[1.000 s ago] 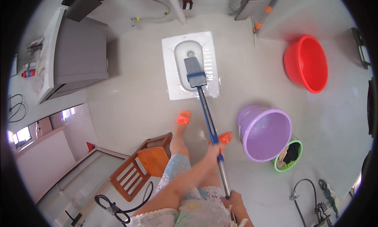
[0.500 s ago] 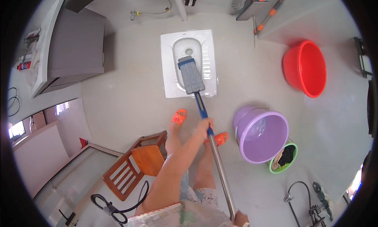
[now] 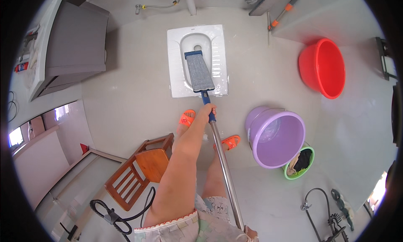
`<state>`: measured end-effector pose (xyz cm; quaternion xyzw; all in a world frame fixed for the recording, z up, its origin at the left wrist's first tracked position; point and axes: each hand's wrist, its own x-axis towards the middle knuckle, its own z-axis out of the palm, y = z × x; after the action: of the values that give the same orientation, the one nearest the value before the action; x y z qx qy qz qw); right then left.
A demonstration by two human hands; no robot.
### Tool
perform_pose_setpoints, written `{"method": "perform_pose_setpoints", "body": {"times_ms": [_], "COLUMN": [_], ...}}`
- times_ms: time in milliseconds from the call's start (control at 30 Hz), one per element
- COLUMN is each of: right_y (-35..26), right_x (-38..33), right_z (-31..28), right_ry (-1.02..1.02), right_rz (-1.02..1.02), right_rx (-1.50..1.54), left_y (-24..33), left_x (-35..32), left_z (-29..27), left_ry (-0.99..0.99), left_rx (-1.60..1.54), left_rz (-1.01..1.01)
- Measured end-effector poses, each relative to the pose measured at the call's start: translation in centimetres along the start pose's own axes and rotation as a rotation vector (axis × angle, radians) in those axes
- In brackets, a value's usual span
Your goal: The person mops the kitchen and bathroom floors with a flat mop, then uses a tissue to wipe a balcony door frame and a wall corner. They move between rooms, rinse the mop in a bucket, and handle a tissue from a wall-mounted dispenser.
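Observation:
A flat mop with a long silver pole (image 3: 226,175) slants across the view. Its grey pad (image 3: 199,73), edged in blue at the far end, lies over the white squat toilet (image 3: 219,76), partly covering the bowl. My left hand (image 3: 208,111) is closed round the blue grip (image 3: 205,98) just behind the pad. My right hand (image 3: 251,233), partly cut off by the lower edge, is wrapped round the pole's near end.
To the right stand a purple bucket (image 3: 301,141), a green basin (image 3: 312,161) with cloths in it, and a red basin (image 3: 302,66). A wooden chair (image 3: 156,164) is left of my legs. A grey cabinet (image 3: 77,40) stands far left; cleaning tools (image 3: 268,5) lean at the back.
My left hand and the blue grip have slid up the pole, closer to the mop head. The pad has turned slightly, and the whole view has shifted a little.

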<state>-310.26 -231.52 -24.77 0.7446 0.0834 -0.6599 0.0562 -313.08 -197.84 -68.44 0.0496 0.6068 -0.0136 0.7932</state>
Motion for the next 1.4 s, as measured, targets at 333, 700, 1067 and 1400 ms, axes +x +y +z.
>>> {"method": "perform_pose_setpoints", "body": {"times_ms": [333,700,1067,1400], "right_y": [-5.1,6.3,15.0,17.2], "right_x": [11.9,27.4,63.1,74.5], "right_z": [0.8,-7.2,-14.8,-11.7], "right_ry": [0.09,0.398,0.708,0.836], "right_rz": [-0.182,-0.359,0.221,-0.277], "right_rx": [0.13,0.809,0.917,0.421], "left_y": [-14.3,-17.6,-18.9,-19.1], "left_x": [-14.2,-9.4,-8.0,-7.3], "left_z": [2.6,0.9,2.1,1.5], "left_ry": [0.05,0.124,0.027,-0.031], "left_rx": [-0.126,-0.001,-0.169,-0.29], "left_rz": [-0.005,-0.132,-0.175,-0.184]}}
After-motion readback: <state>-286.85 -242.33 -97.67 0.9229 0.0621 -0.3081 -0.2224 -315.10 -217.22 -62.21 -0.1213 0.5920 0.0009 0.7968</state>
